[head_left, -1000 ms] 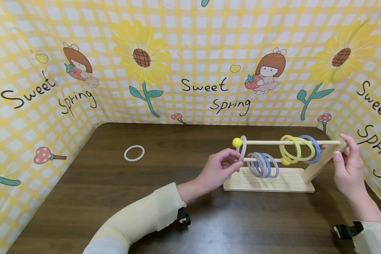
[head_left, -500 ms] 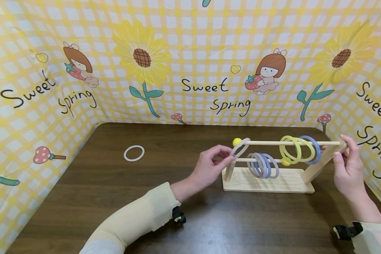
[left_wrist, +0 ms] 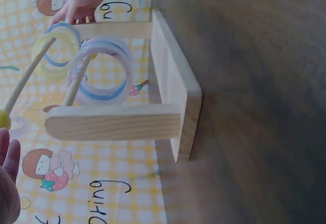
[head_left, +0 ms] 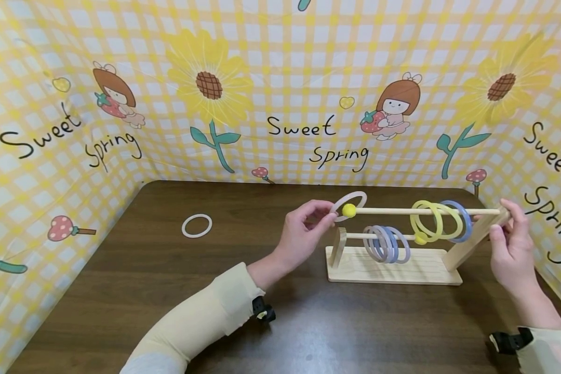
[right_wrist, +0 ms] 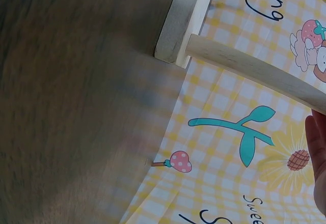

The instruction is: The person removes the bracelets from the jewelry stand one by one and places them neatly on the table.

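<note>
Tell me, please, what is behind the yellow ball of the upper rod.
A pale ring peeks past the yellow ball, with the brown table beyond; the ring's covered stretch cannot be seen.

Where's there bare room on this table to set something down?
Bare tabletop lies between the loose white ring and the left hand, and in the foreground between the sleeves. Crowded: the wooden stand, with its rings and the right hand.
</note>
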Demonstrator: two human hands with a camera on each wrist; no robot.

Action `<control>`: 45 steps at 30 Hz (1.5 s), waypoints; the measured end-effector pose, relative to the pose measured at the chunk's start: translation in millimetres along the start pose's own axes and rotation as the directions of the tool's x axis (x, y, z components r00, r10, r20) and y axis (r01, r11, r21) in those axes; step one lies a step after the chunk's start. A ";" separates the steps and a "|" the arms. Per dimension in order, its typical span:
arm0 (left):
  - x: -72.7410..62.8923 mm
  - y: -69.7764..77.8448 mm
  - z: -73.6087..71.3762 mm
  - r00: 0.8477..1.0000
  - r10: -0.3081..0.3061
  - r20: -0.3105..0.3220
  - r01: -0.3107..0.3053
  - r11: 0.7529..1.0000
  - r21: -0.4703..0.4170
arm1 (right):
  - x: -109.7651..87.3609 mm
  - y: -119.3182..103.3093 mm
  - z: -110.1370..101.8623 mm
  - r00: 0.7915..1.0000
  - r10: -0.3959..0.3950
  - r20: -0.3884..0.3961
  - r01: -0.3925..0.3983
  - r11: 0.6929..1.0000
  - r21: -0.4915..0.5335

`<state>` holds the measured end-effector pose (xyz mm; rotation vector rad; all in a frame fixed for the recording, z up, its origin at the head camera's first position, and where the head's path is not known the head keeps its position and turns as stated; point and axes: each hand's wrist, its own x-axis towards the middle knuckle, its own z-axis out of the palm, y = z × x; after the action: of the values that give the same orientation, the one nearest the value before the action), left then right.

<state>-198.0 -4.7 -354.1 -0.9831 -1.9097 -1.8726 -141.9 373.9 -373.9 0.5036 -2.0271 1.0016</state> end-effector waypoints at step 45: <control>5.8 -19.1 -162.3 0.989 0.146 -0.031 -0.095 0.774 0.626 | 1.5 -0.8 0.6 1.000 -0.017 -0.004 0.017 1.000 -0.002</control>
<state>-255.3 -157.7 -346.7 -0.7641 -2.1349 -1.0445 -142.6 372.9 -372.6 0.5168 -2.0167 0.9890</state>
